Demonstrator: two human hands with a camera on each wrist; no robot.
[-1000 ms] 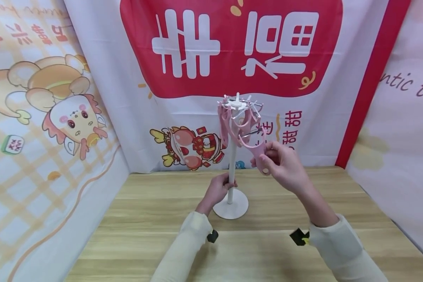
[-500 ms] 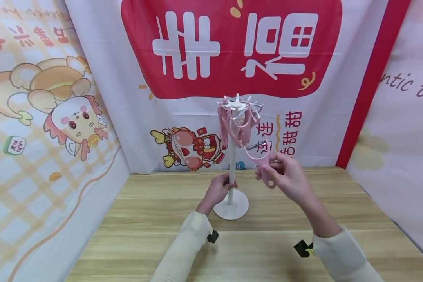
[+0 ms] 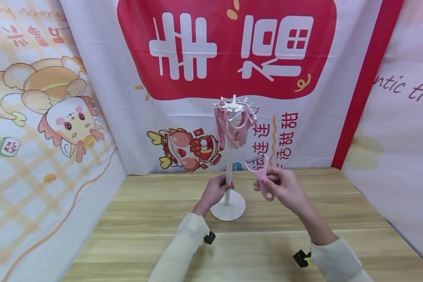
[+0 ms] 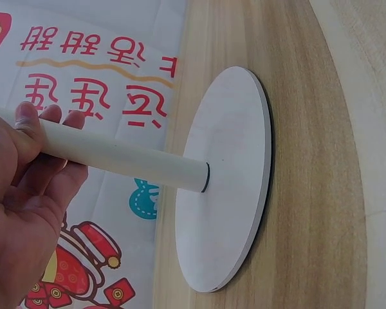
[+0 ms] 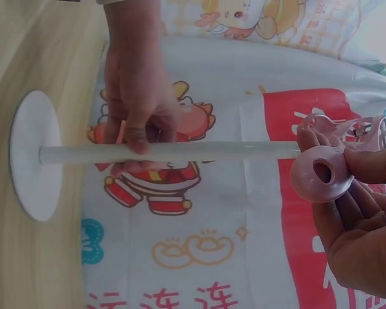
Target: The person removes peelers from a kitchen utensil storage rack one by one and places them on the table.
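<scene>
A white stand [image 3: 229, 164] with a round base [image 4: 225, 187] is upright on the table, hooks spread around its top. Several pink peelers [image 3: 232, 127] hang from those hooks. My left hand [image 3: 216, 191] grips the pole low down, thumb and fingers around it in the left wrist view. To the right of the pole, my right hand [image 3: 283, 190] pinches a pink peeler [image 3: 261, 176] by its handle, metal blade up, apart from the stand. Its handle end with a hole [image 5: 321, 174] faces the right wrist camera, which leaves the blade mostly hidden there.
The wooden table [image 3: 155, 219] runs up to a white cloth backdrop [image 3: 137, 137] with a red print close behind the stand. Printed cloths also stand at the left [image 3: 67, 156] and right [image 3: 402, 156] sides.
My right hand has drawn the peeler away from the hanging ones, down and slightly right, and now holds it lower beside the pole. The left hand keeps its grip on the pole.
</scene>
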